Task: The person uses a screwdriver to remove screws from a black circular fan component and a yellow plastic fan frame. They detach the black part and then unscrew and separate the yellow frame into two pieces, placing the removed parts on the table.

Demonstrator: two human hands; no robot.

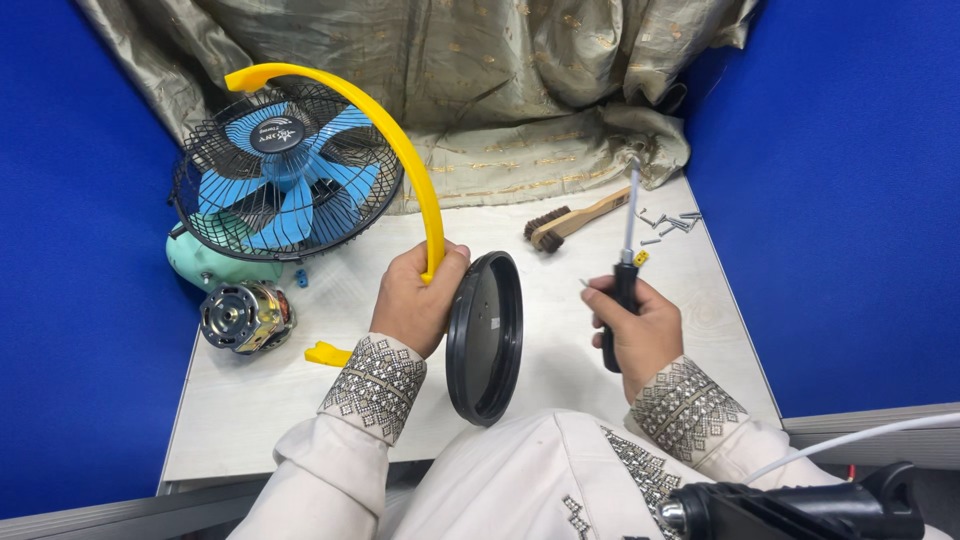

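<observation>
The left hand (pixel 415 300) grips a yellow arc (pixel 400 150) against a black round cover (pixel 485 338); the right hand (pixel 635 330) is clenched around an upright screwdriver (pixel 627 255) above the bench (pixel 250 400).

The tabletop (pixel 560 330) has open surface along its near edge at the left and in its middle, between the left hand (pixel 415 300) and the right hand (pixel 632 330). The far-left corner is crowded: a caged blue fan (pixel 285 170) stands there, with a bare motor (pixel 243 317) just in front of it. A yellow curved arm (pixel 400 150) arches from above the fan down to the left hand, and a black round disc (pixel 485 338) stands on edge beside that hand. Near the far edge lie a brush (pixel 570 222) and, toward the far-right corner, loose screws (pixel 668 225). Blue walls (pixel 840 200) close both sides.
</observation>
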